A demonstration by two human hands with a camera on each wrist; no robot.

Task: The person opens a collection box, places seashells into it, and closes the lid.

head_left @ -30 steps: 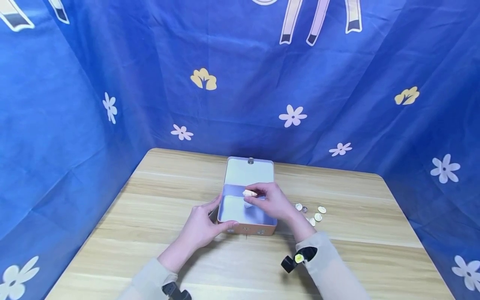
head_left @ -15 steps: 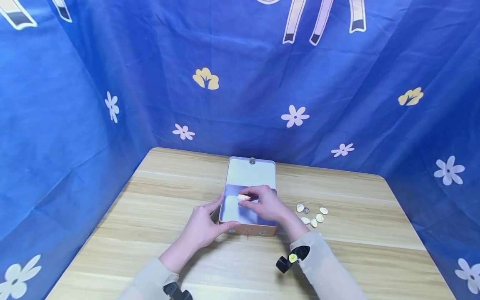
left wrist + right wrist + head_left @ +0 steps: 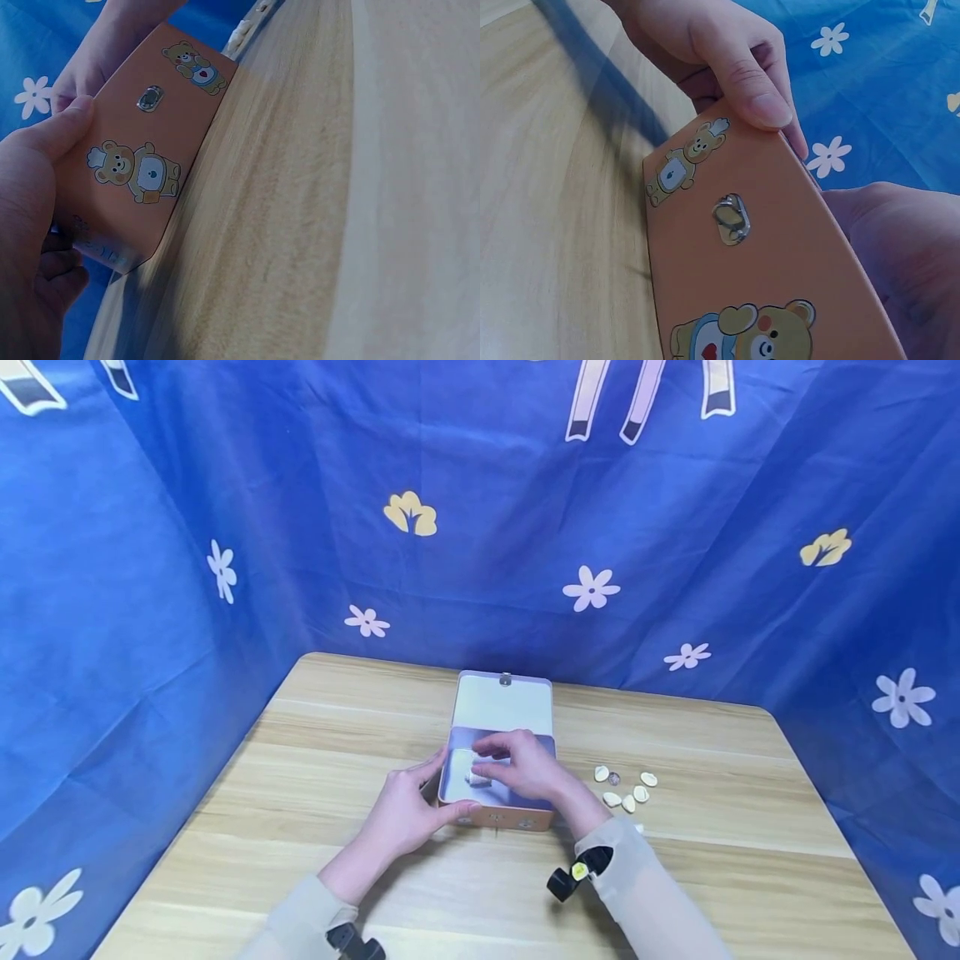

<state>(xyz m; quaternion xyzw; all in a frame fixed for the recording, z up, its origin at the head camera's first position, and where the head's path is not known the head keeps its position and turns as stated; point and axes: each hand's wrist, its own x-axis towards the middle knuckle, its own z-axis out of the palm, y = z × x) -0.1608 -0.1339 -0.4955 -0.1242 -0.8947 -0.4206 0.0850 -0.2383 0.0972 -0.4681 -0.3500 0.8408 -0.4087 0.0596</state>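
An orange tin box point(image 3: 510, 820) stands on the table with its lid point(image 3: 502, 702) raised at the back; bear pictures and a metal clasp point(image 3: 731, 219) mark its front. With its thumb on the front edge and fingers along the left side, my left hand point(image 3: 401, 810) holds the box's front left corner. My right hand point(image 3: 528, 768) is over the box's inside, thumb and fingers spread apart. Just below them a whitish seashell point(image 3: 477, 780) lies in the box, partly covered by the hand. Both wrist views show the box's outside, not its contents.
Right of the box, several small white shells point(image 3: 628, 803) and a darker one point(image 3: 614, 778) lie on the wooden table point(image 3: 720, 860). Part of another white piece shows beside the right sleeve point(image 3: 652, 893). A blue patterned cloth point(image 3: 480, 568) hangs around the table.
The right hand has carried the shell left and down into the box, and its fingers have parted from it. The left hand keeps its hold on the corner.
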